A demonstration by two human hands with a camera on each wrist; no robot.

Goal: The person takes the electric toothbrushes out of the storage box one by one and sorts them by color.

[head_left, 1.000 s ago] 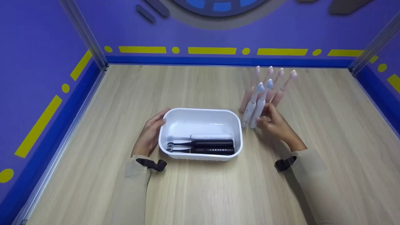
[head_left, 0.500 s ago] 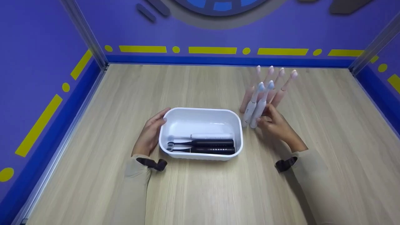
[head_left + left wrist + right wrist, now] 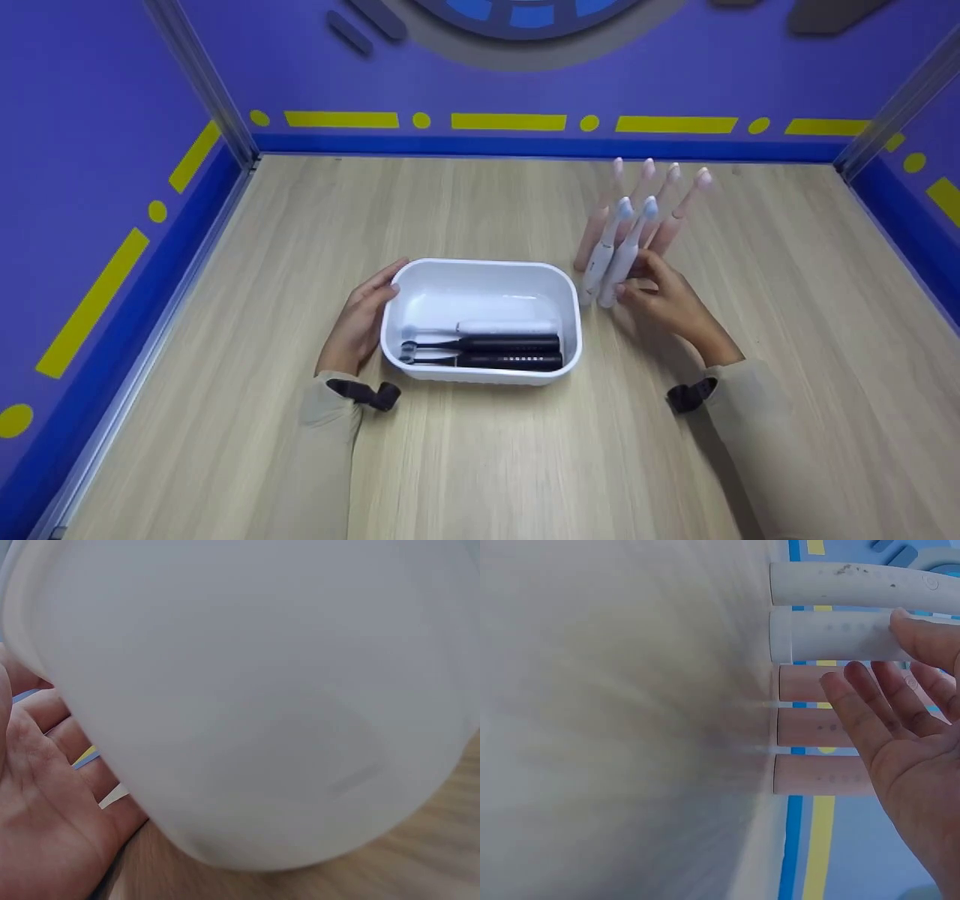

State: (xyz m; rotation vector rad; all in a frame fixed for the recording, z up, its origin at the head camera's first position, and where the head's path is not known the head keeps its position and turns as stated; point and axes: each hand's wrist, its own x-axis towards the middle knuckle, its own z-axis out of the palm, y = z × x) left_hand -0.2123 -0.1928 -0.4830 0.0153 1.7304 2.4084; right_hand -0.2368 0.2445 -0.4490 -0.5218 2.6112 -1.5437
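Note:
My left hand (image 3: 356,330) holds the left end of a white plastic bin (image 3: 480,377), its thumb at the rim. In the left wrist view, the bin's wall (image 3: 247,690) hides the fingertips. Inside lie a white electric toothbrush (image 3: 506,328) and two black ones (image 3: 510,343), heads to the left. To the right of the bin, my right hand (image 3: 667,300) pinches the handle of a standing white electric toothbrush (image 3: 621,270). Another white toothbrush (image 3: 598,270) stands just left of it. The right wrist view shows the thumb on the held handle (image 3: 832,636).
Several pink electric toothbrushes (image 3: 591,238) stand upright close behind the white pair. All of this is on a light wood table (image 3: 480,465). Blue panels (image 3: 480,90) with yellow marks enclose its back and sides.
The right wrist has shifted slightly to the right, while its fingers stay at the white toothbrush. The left hand and the bin have not visibly moved.

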